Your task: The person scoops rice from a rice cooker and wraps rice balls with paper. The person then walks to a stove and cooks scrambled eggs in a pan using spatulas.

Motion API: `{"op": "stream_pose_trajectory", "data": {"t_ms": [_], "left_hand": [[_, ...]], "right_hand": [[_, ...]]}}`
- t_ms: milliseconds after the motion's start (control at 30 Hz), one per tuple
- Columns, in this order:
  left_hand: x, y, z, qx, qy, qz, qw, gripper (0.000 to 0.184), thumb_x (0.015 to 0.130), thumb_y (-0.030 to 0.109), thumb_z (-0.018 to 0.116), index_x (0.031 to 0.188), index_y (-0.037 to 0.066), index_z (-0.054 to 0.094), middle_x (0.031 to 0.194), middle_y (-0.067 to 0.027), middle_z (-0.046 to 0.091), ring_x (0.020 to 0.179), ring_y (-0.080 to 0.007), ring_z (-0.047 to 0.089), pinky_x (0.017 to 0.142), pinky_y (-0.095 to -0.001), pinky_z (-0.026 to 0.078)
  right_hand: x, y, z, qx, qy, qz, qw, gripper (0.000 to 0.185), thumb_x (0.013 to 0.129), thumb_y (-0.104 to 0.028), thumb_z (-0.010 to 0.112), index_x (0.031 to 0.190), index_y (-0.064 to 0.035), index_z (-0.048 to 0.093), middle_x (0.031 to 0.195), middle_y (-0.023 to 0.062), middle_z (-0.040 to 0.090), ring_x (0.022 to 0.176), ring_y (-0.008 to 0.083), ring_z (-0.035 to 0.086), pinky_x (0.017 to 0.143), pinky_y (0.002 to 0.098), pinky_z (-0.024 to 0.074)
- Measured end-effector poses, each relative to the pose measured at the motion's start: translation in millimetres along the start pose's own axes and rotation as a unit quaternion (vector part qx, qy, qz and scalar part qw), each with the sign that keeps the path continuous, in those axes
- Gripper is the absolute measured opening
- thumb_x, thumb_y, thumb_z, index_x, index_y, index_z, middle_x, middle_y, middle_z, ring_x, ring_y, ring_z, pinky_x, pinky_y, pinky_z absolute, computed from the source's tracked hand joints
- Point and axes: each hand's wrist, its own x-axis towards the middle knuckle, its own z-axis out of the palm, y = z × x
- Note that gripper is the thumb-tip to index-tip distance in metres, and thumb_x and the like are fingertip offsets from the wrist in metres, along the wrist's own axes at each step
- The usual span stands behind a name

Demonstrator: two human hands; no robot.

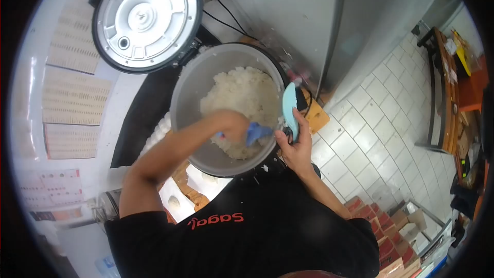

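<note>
The person's left hand [234, 126] is down inside the pot [188, 90], over the rice [242, 90], its fingers closed round a blue tool [257, 133]; both are blurred. The left forearm crosses the near left rim and hides part of the rice. The right hand [297, 146] is curled at the right rim, touching the lower end of a turquoise paddle [290, 105]; whether it pinches the paddle or the rim, one cannot tell.

The raised lid [146, 18] stands at the far left, underside showing. Beyond the pot, cables [231, 14] run along a grey panel [278, 5]. Sheets [77, 95] hang at the left. Below the pot, papers [172, 190] lie on a wooden surface, partly covered by the black shirt [247, 247]. Tiled floor [381, 108] stretches right, with cartons [381, 231] near the right elbow and a bench [443, 92] well apart.
</note>
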Motion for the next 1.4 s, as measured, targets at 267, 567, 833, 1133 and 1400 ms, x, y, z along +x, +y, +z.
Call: {"op": "stream_pose_trajectory", "data": {"t_ms": [267, 567, 833, 1133, 1400], "left_hand": [[-57, -33, 60, -0.244, 0.152, 0.062, 0.956, 0.029, 0.089, 0.022, 0.05, 0.106, -0.001, 0.058, 0.061, -0.0104, 0.059, 0.05, -0.0229, 0.059, 0.052, -0.0356, 0.048], [-101, -4, 107, -0.66, 0.488, 0.069, 0.567, 0.024, 0.096, 0.024, 0.049, 0.098, 0.0, 0.054, 0.059, -0.0033, 0.049, 0.046, -0.0136, 0.052, 0.045, -0.0287, 0.044], [-84, 4, 125, -0.75, 0.508, 0.101, 0.411, 0.022, 0.097, 0.023, 0.048, 0.099, 0.001, 0.049, 0.058, -0.0008, 0.043, 0.043, -0.0113, 0.045, 0.041, -0.0285, 0.039], [-73, -6, 121, -0.85, 0.377, 0.176, 0.323, 0.018, 0.092, 0.018, 0.054, 0.079, 0.009, 0.045, 0.058, 0.0027, 0.036, 0.042, -0.009, 0.036, 0.037, -0.0266, 0.032], [-74, -22, 132, -0.831, 0.37, 0.168, 0.38, 0.014, 0.093, 0.019, 0.056, 0.09, 0.009, 0.048, 0.061, 0.0034, 0.037, 0.045, -0.0064, 0.034, 0.039, -0.0256, 0.031]], "right_hand": [[23, -43, -14, -0.098, -0.031, -0.018, 0.995, 0.049, 0.087, -0.014, 0.066, 0.132, -0.0004, 0.051, 0.107, 0.0165, 0.065, 0.088, 0.0199, 0.063, 0.074, 0.0308, 0.0495], [57, -105, 56, -0.292, -0.261, -0.176, 0.903, 0.048, 0.093, -0.022, 0.056, 0.139, -0.0107, 0.048, 0.082, 0.0204, 0.063, 0.072, 0.0391, 0.063, 0.067, 0.043, 0.0525], [73, -135, 56, -0.31, -0.394, -0.151, 0.852, 0.04, 0.099, -0.028, 0.047, 0.134, -0.0116, 0.053, 0.072, 0.0218, 0.064, 0.069, 0.0397, 0.063, 0.07, 0.0451, 0.0503], [90, -166, 30, -0.434, -0.443, -0.174, 0.765, 0.037, 0.095, -0.023, 0.046, 0.126, -0.0076, 0.057, 0.08, 0.0231, 0.066, 0.077, 0.0406, 0.064, 0.073, 0.0508, 0.0502], [97, -165, 35, -0.352, -0.398, -0.269, 0.803, 0.036, 0.096, -0.03, 0.05, 0.126, -0.0132, 0.058, 0.077, 0.0208, 0.065, 0.072, 0.0373, 0.065, 0.066, 0.0477, 0.0514]]}}
